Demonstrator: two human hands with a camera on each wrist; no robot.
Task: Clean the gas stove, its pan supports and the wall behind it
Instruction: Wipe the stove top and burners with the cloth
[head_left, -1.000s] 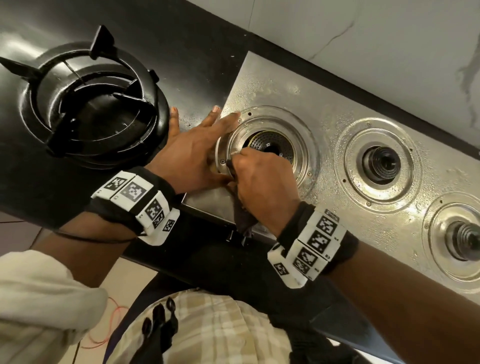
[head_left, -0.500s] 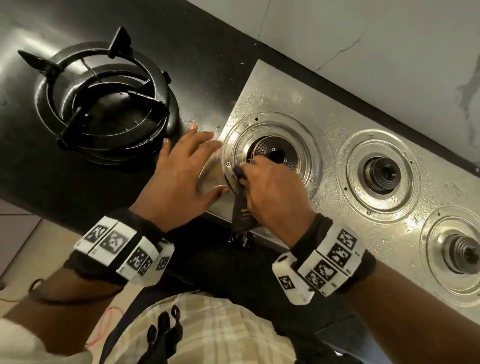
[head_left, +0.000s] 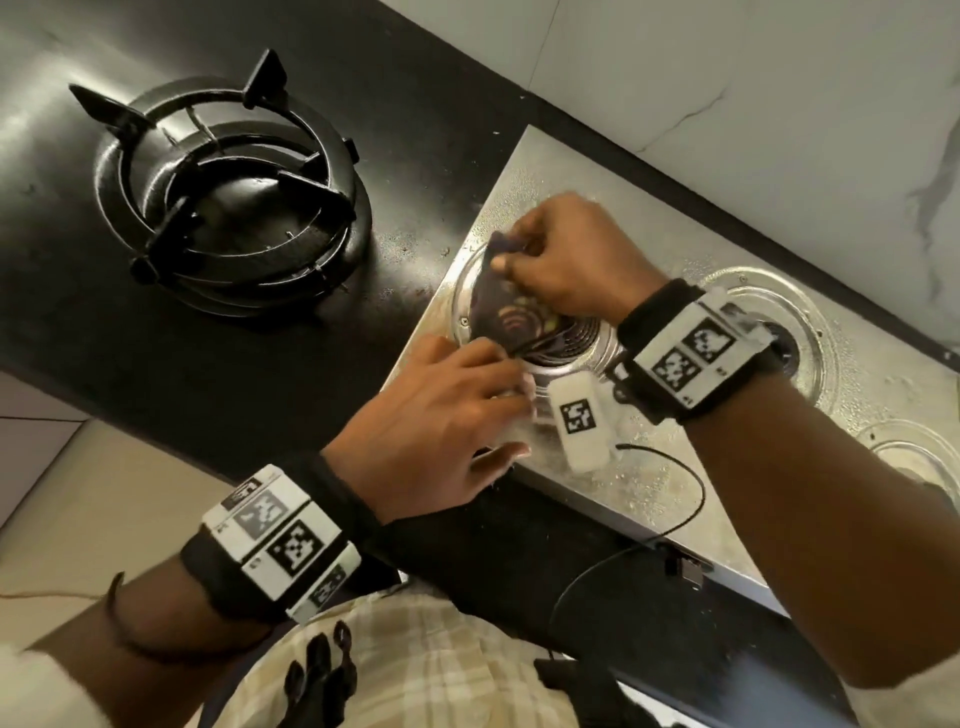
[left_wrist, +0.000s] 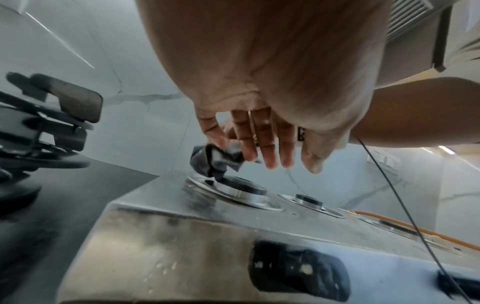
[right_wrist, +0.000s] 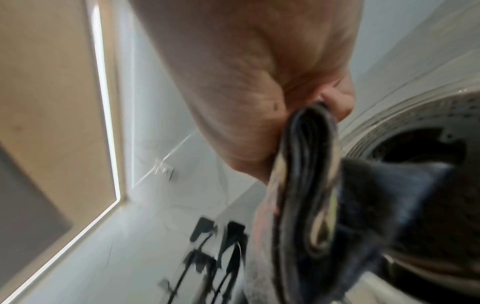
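Observation:
The steel gas stove (head_left: 649, 499) lies on the black counter, with its left burner (head_left: 576, 358) under both hands. A dark patterned cloth (head_left: 511, 317) stretches over that burner. My right hand (head_left: 514, 260) pinches the cloth's far end at the back of the burner ring; the right wrist view shows the cloth (right_wrist: 311, 185) folded in that grip beside the burner (right_wrist: 428, 144). My left hand (head_left: 506, 374) pinches the near end at the burner's front rim; in the left wrist view its fingers (left_wrist: 259, 144) meet the bunched cloth (left_wrist: 215, 160). Black pan supports (head_left: 234, 192) are stacked on the counter to the left. The pale marbled wall (head_left: 727, 62) runs behind.
Two more bare burners (head_left: 779, 353) (head_left: 914, 457) follow to the right. The black counter (head_left: 426, 130) surrounds the stove, and its front edge drops to the floor at lower left. A thin black cable (head_left: 675, 525) loops over the stove's front. A black knob (left_wrist: 298, 271) sits on the front panel.
My right hand went from the burner's near rim to its far side, drawing the cloth up and over. My left hand left the stove's corner and took the cloth's near end.

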